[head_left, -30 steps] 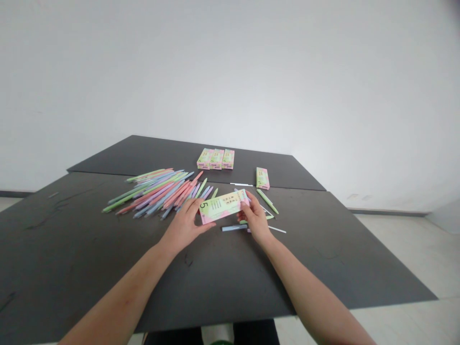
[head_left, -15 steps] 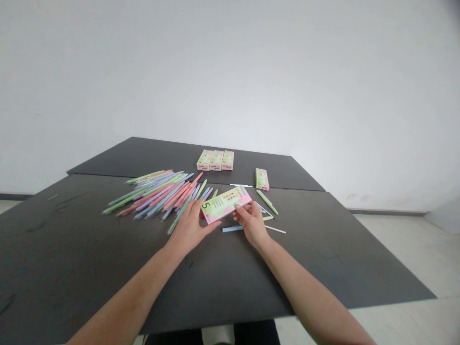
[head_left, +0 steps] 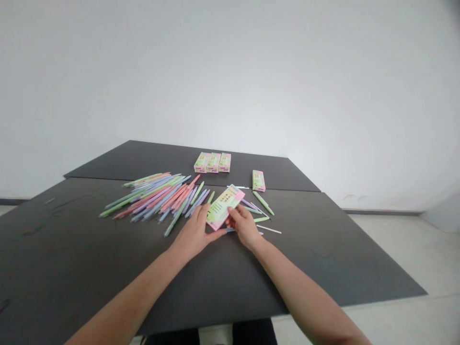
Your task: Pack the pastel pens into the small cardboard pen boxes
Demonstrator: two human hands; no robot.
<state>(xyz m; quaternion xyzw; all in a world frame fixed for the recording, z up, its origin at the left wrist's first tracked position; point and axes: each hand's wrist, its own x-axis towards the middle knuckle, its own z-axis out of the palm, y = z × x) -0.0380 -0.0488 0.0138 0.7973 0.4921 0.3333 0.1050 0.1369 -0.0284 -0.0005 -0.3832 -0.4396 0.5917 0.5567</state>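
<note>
Between my two hands a small green-and-pink cardboard box is held tilted above the table, its printed face up. My left hand grips its lower left end, fingers behind it and thumb along the bottom. My right hand pinches its right edge. Left of the hands lies a heap of pastel pens in green, red, blue and purple. Loose pens and thin white sticks lie to the right, and a blue pen lies partly hidden beneath my hands.
Three similar boxes stand side by side at the back of the black table. A single box lies apart from them on the right. A seam crosses the tabletop behind the pens. A white wall rises behind the table.
The box has turned to a steeper slant, its far end swinging up and to the left. My right hand has shifted slightly left with it. The view has moved a little.
</note>
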